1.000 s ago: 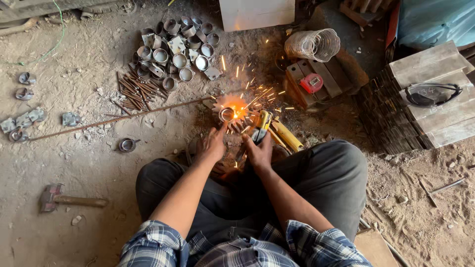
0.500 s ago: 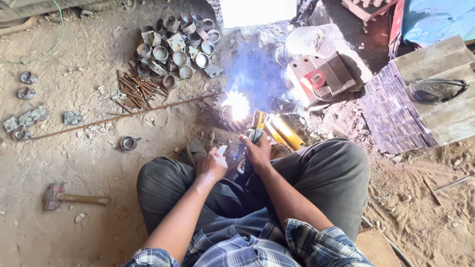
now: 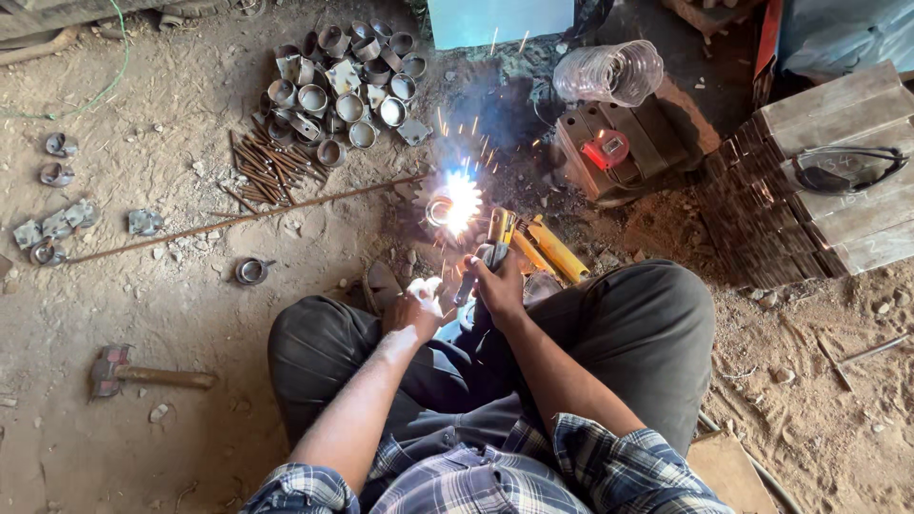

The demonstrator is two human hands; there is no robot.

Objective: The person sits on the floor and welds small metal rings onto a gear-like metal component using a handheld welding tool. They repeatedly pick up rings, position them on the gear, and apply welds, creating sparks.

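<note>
Welding arc (image 3: 455,205) burning on the dirt floor (image 3: 190,305), just ahead of the knees.
Right hand (image 3: 497,286) clenched on electrode holder (image 3: 495,238); left hand (image 3: 414,309) loosely curled, empty, beside it. Best kept steady, tip close, clear of metal rings (image 3: 343,95) and long rod (image 3: 238,219).

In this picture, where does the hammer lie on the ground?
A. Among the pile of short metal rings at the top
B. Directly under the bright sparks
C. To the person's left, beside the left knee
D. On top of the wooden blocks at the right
C. The hammer lies alone on the dirt at the lower left, beside the person's left knee, far from the welding sparks, the metal rings and the wooden blocks.
</note>
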